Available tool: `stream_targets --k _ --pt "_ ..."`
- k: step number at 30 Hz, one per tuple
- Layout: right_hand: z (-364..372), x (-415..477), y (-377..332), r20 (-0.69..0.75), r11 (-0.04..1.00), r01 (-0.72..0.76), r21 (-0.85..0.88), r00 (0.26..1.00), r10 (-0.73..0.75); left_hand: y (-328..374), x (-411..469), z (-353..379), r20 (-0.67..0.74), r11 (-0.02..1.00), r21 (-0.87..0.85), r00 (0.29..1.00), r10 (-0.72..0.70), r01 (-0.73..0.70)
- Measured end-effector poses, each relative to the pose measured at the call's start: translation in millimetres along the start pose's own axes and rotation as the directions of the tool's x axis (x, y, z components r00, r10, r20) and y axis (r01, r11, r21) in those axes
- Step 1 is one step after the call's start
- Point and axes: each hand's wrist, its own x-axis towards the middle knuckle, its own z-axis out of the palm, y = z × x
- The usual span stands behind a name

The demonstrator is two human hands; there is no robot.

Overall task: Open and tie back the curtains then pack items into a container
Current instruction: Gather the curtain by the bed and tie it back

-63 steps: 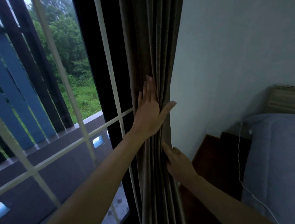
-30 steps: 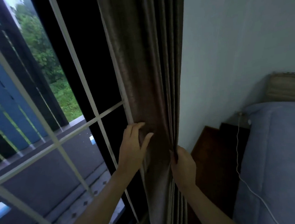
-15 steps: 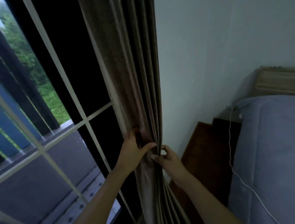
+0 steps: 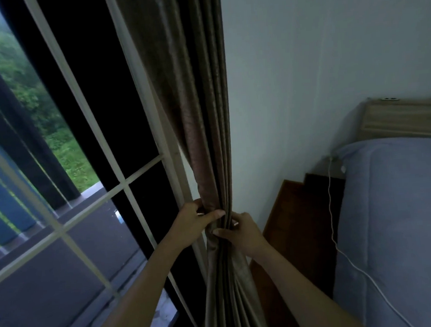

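Note:
A brown curtain hangs gathered into a narrow bunch between the window and the white wall. My left hand grips the bunch from the window side, thumb laid across the front folds. My right hand grips it from the wall side just below, thumb pressed into the folds. Both hands squeeze the fabric together at waist height; below them the folds fan out a little. No tie-back is visible. No container is in view.
A window with a white grille fills the left, a balcony and greenery beyond. A bed with a blue cover stands at the right, a white cable along its side. A dark wooden bedside piece sits against the white wall.
Both hands came down the curtain and closed round it, bunching the folds tighter. The view shifted left and down; the curtain now sits nearer the wall.

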Motion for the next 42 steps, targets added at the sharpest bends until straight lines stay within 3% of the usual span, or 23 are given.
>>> stream_targets --k 3,8,12,17,19,23,27,29,32,33,36,39,42 --pt "7 2 1 -0.033 0.993 -0.004 -0.118 0.999 0.000 -3 -4 -1 -0.055 1.000 0.002 0.998 0.008 -0.008" --pt "16 -3 -1 -0.060 0.995 -0.015 -0.102 0.998 0.009 -17 -12 10 -0.227 1.000 0.025 0.974 0.011 -0.006" --pt "23 -11 1 -0.104 0.996 -0.087 -0.006 0.991 0.086 -21 -22 10 -0.339 0.997 -0.074 0.941 -0.023 -0.002" --pt "28 -21 -7 -0.046 0.954 -0.178 0.240 0.980 0.194 -41 -25 0 -0.148 0.999 0.032 0.988 -0.038 0.043" --pt "33 -24 -10 0.001 0.876 -0.242 0.418 0.964 0.266 -49 -24 -5 -0.110 0.997 0.043 0.992 -0.060 0.065" --pt "45 -29 -1 0.114 0.603 -0.319 0.731 0.929 0.353 -57 -26 -12 -0.096 0.993 0.008 0.989 -0.117 0.118" --pt "52 -24 12 0.176 0.467 -0.340 0.816 0.917 0.359 -58 -25 -14 -0.100 0.989 0.024 0.985 -0.144 0.147" --pt "52 -17 16 0.225 0.383 -0.364 0.849 0.905 0.361 -57 -23 -12 -0.177 0.989 0.036 0.975 -0.136 0.144" --pt "44 -3 26 0.251 0.188 -0.389 0.902 0.826 0.506 -59 -25 -3 -0.348 0.987 0.027 0.927 -0.140 0.160" --pt "41 4 30 0.224 0.216 -0.406 0.888 0.792 0.569 -60 -26 1 -0.398 0.985 0.021 0.905 -0.147 0.169" --pt "34 32 49 0.130 0.472 -0.538 0.698 0.744 0.655 -63 -27 9 -0.508 0.981 0.029 0.848 -0.151 0.193" --pt "32 64 68 0.074 0.679 -0.574 0.458 0.786 0.614 -64 -22 15 -0.571 0.977 0.079 0.812 -0.119 0.199" --pt "36 92 85 0.104 0.814 -0.536 0.223 0.844 0.527 -63 -17 19 -0.624 0.976 0.078 0.774 -0.110 0.202"
